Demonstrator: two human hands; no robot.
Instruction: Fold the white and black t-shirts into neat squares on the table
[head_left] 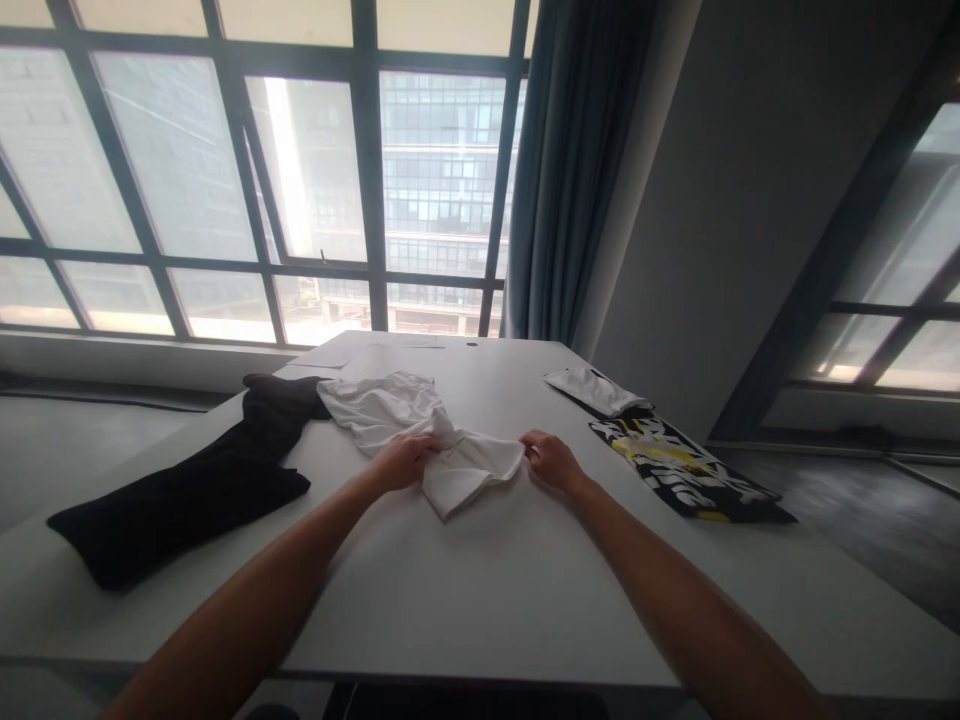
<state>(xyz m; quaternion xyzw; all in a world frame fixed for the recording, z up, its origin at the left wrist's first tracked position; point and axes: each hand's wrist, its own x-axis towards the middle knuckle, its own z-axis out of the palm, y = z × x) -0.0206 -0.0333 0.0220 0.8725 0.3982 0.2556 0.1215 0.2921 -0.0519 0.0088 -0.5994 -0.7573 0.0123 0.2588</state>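
A rumpled white garment, perhaps a T-shirt (390, 405), lies across the middle of the white table (480, 600). My left hand (405, 462) is closed on it near the centre, its fingertips on the cloth. At the cloth's right corner, my right hand (551, 460) pinches the edge between thumb and fingers. Between my hands the fabric spreads fairly flat, with a pointed corner toward me. Its far left part is bunched in folds and meets a dark garment.
Black trousers (187, 500) lie spread on the table's left side. On the right are a black garment with white and yellow print (682, 465) and a folded white cloth (596, 388). Paper (319, 360) lies at the far left edge. Windows and a curtain (577, 170) stand behind.
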